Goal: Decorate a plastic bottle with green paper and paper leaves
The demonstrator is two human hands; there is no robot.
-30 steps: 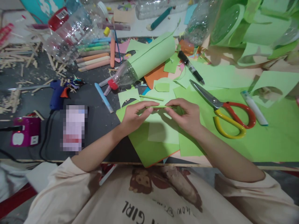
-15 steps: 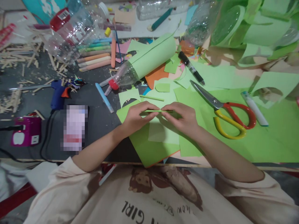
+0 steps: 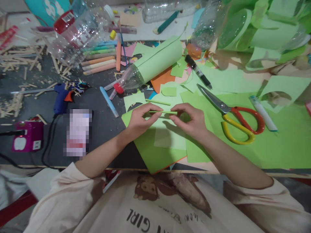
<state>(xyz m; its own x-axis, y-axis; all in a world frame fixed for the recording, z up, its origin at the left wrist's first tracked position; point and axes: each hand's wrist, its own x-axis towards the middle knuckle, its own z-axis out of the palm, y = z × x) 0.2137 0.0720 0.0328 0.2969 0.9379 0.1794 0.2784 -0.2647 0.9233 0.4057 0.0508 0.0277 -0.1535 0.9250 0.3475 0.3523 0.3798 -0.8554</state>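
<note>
A thin green paper stick (image 3: 167, 112) is held level above the paper sheets. My left hand (image 3: 143, 118) pinches it between thumb and fingers, covering its left part. At the other end, my right hand (image 3: 189, 118) has its thumb and fingertips closed around the tip. A similar green paper stick (image 3: 157, 102) lies just beyond the hands. Below them are a pale green paper piece (image 3: 167, 137) and a brighter green sheet (image 3: 150, 155). A cut-out paper piece (image 3: 134, 100) with a curved notch lies beyond my left hand.
Scissors (image 3: 224, 108), a black marker (image 3: 198, 72) and a white tube (image 3: 263, 113) lie to the right. Beyond my hands is a paper-wrapped bottle (image 3: 160, 60). Leftward are a glue gun (image 3: 60, 98), a phone (image 3: 78, 132), a purple box (image 3: 28, 136) and scattered wood bits (image 3: 17, 61).
My right hand's fingertips have moved slightly right, apart from the left ones, to the stick's right end. More of the stick shows between the hands, which have risen a little.
</note>
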